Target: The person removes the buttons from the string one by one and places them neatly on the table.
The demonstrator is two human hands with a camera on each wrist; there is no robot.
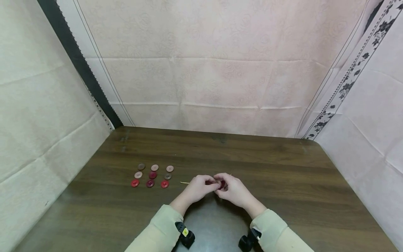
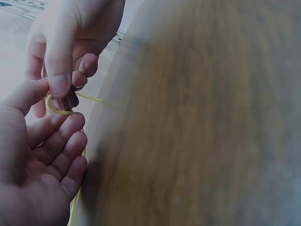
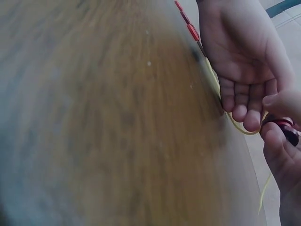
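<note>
Above the table, my left hand (image 1: pixel 199 189) and right hand (image 1: pixel 235 190) meet at the fingertips. Between the thumb and fingers of my right hand is a small stack of dark red buttons (image 3: pixel 290 133). My left hand pinches a thin yellow cord (image 3: pixel 240 128) close beside them. In the left wrist view, the cord curves in a small loop next to the buttons (image 2: pixel 69 100), and a loose end sticks out past them. The fingers partly hide the buttons, so I cannot tell whether the cord runs through their holes.
Left of my hands, several buttons lie in rough rows on the brown wooden table (image 1: pixel 277 164): red ones (image 1: pixel 135 182), pale pink ones (image 1: pixel 170 168), dark red ones (image 1: pixel 153 174) and grey-brown ones (image 1: pixel 141 166). Pale cloth (image 1: pixel 204 80) hangs behind the table and at both sides.
</note>
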